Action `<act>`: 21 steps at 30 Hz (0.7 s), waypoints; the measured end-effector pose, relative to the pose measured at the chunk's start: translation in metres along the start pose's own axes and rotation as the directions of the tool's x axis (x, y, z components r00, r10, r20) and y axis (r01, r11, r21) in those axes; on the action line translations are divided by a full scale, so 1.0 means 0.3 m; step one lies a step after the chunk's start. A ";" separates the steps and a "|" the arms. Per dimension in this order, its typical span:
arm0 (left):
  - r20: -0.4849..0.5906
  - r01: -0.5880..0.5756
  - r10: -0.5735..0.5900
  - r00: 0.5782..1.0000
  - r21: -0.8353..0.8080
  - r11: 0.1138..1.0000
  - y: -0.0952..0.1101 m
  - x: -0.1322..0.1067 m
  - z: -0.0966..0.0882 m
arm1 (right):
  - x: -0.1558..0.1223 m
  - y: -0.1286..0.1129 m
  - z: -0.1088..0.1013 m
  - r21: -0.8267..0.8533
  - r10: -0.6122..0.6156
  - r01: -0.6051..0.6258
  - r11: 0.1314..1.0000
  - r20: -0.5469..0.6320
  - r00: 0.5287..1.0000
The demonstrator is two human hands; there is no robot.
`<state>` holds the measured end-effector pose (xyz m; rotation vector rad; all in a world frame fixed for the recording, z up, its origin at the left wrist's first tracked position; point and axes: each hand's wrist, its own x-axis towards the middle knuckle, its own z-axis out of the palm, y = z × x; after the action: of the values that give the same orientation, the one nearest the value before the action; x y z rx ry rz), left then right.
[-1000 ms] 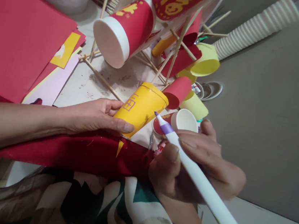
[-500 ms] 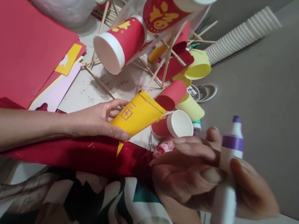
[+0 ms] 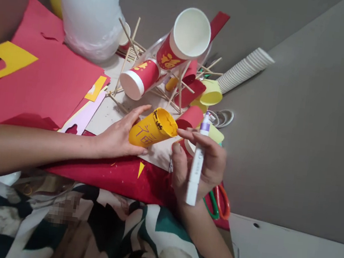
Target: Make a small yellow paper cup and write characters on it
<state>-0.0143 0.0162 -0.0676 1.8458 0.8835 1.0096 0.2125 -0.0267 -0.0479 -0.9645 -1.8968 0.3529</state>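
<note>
My left hand (image 3: 119,135) is closed around a yellow cup (image 3: 139,130), thumb below and fingers above. The cup lies tilted, its open mouth facing up and right; a purple handwritten character shows on its side and dark marks run along the rim. A white marker (image 3: 197,165) with a purple band and an uncapped purple tip is gripped in my right hand (image 3: 213,163), tip pointing up. A fingertip of that hand is at the cup's rim; whether it touches, I cannot tell. Behind this hand, a white-mouthed red cup (image 3: 189,147) is partly hidden.
Red paper sheets (image 3: 52,85) cover the left. Red cups with gold characters (image 3: 145,73), wooden sticks (image 3: 179,92) and rolled paper pieces (image 3: 190,116) crowd the back. A stack of white cups (image 3: 245,69) leans by the wall. Green and orange scissors handles (image 3: 222,202) lie right.
My right hand with the marker has moved left, up to the yellow cup. The cup has turned, showing more of its purple character and its open mouth. The view has shifted, showing more of the back.
</note>
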 end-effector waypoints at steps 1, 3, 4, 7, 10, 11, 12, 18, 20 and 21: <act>-0.007 -0.019 0.019 1.000 0.014 1.000 -0.003 0.000 0.002 | 0.016 -0.009 -0.001 0.003 -0.001 0.001 1.000 0.001 1.000; -0.022 -0.043 0.044 0.999 0.033 0.999 -0.009 -0.001 0.005 | 0.039 -0.028 0.010 0.012 0.002 -0.002 1.000 0.003 1.000; -0.029 -0.045 0.046 0.999 0.035 0.998 -0.012 -0.002 0.008 | 0.046 -0.038 0.020 0.017 0.004 -0.004 1.000 -0.001 1.000; -0.047 -0.072 0.074 0.996 0.030 0.997 -0.019 -0.002 0.013 | 0.050 -0.063 0.046 0.015 0.014 -0.012 1.000 -0.076 0.997; -0.048 -0.112 0.114 0.992 0.042 0.993 -0.026 -0.002 0.014 | 0.047 -0.071 0.054 -0.021 -0.002 -0.001 1.000 -0.127 0.992; -0.044 -0.114 0.116 0.992 0.048 0.992 -0.030 -0.001 0.015 | 0.049 -0.071 0.052 -0.038 -0.021 0.017 0.999 -0.113 0.993; -0.039 -0.116 0.118 0.992 0.052 0.992 -0.034 -0.001 0.016 | 0.053 -0.070 0.047 -0.051 -0.047 0.042 0.998 -0.086 0.995; 0.125 -0.222 0.218 0.968 0.025 0.975 -0.041 0.005 0.001 | 0.104 -0.076 -0.018 -0.042 -0.092 0.091 0.995 -0.015 0.996; 0.220 -0.216 0.203 0.954 0.037 0.976 -0.014 0.011 -0.031 | 0.118 -0.074 -0.055 -0.034 -0.056 0.055 0.998 -0.020 0.998; 0.262 -0.185 0.166 0.950 0.047 0.982 0.008 0.015 -0.053 | 0.121 -0.069 -0.074 -0.028 -0.042 0.041 0.999 -0.016 0.999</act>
<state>-0.0258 0.0242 -0.0588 2.0892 0.6139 0.8270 0.2126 -0.0162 -0.0017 -0.9422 -1.9084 0.2944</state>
